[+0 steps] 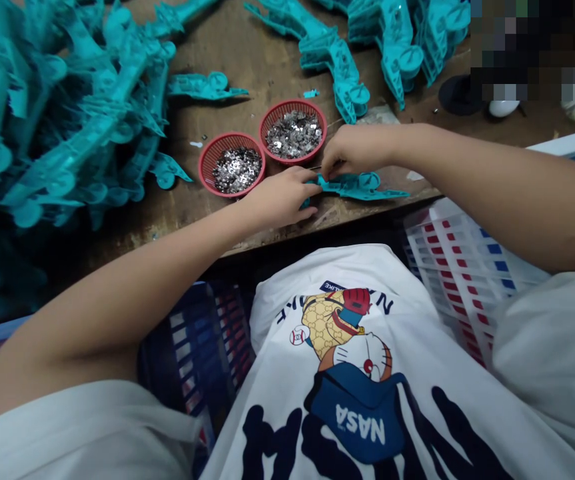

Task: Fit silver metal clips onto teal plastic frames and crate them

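A teal plastic part (362, 187) lies at the table's front edge. My left hand (284, 197) is closed on its left end, with the thumb near the edge. Over the same part, my right hand (350, 152) has its fingers pinched downward near the left end; whatever small thing is between the fingertips is hidden. Just beyond my hands stand two red baskets of small shiny metal pieces, one on the left (206, 167) and one farther back (266, 123).
A large heap of teal parts (92, 113) covers the table's left side. More teal parts (334, 60) lie at the back. A dark round object (460, 95) and a white round one (504, 107) are at the right. Plastic crates (460, 273) stand below the wooden table's edge (277, 238).
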`<act>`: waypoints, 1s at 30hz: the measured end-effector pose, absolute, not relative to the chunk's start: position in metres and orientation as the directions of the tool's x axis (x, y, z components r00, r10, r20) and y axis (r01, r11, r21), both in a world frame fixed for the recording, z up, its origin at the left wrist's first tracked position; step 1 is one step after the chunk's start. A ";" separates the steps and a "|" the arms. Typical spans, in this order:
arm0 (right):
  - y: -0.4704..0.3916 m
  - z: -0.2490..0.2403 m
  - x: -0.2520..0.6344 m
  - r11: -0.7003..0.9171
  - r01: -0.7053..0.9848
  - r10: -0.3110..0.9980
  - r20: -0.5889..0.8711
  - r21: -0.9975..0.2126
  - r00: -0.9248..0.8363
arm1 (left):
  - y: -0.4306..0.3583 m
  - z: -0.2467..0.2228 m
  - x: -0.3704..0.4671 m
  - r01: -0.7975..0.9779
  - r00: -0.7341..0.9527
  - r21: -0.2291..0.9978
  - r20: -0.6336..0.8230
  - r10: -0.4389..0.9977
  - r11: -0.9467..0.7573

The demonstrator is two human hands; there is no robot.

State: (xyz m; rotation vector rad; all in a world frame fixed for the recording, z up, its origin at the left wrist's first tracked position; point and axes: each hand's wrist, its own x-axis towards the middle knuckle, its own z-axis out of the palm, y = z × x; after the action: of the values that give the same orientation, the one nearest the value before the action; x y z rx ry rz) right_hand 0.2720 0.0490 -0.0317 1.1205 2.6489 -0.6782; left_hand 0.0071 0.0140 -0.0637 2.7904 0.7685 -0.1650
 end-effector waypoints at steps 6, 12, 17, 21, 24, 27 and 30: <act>0.060 -0.044 0.279 0.615 0.690 0.610 -0.324 -0.382 -0.723 | 0.015 -0.062 0.007 0.517 0.854 0.198 -0.192 0.484 -0.833; 0.083 -0.067 0.293 0.620 0.696 0.662 -0.236 -0.362 -0.711 | 0.016 -0.060 0.007 0.522 0.846 0.167 -0.222 0.484 -0.836; 0.069 -0.062 0.285 0.527 0.849 0.829 -0.194 -0.041 -0.524 | 0.018 -0.064 0.003 0.520 0.847 0.125 -0.205 0.491 -0.845; 0.041 -0.040 0.265 0.493 0.865 0.842 -0.303 0.098 -0.446 | 0.020 -0.068 0.002 0.530 0.844 0.127 -0.179 0.506 -0.838; 0.029 -0.020 0.261 0.467 0.880 0.847 -0.329 0.087 -0.418 | 0.021 -0.070 0.001 0.548 0.836 0.135 -0.121 0.536 -0.825; 0.022 -0.002 0.264 0.438 0.899 0.839 -0.357 -0.002 -0.410 | 0.021 -0.072 0.002 0.563 0.821 0.152 0.004 0.571 -0.812; 0.012 0.008 0.259 0.454 0.891 0.810 -0.408 -0.018 -0.421 | 0.016 -0.078 0.003 0.557 0.812 0.181 0.089 0.577 -0.811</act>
State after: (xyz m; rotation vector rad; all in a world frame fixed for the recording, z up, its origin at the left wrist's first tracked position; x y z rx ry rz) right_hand 0.2589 0.0119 0.0076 1.4453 2.3675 -0.3300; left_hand 0.0031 0.0165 -0.0777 2.8492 0.8972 0.2106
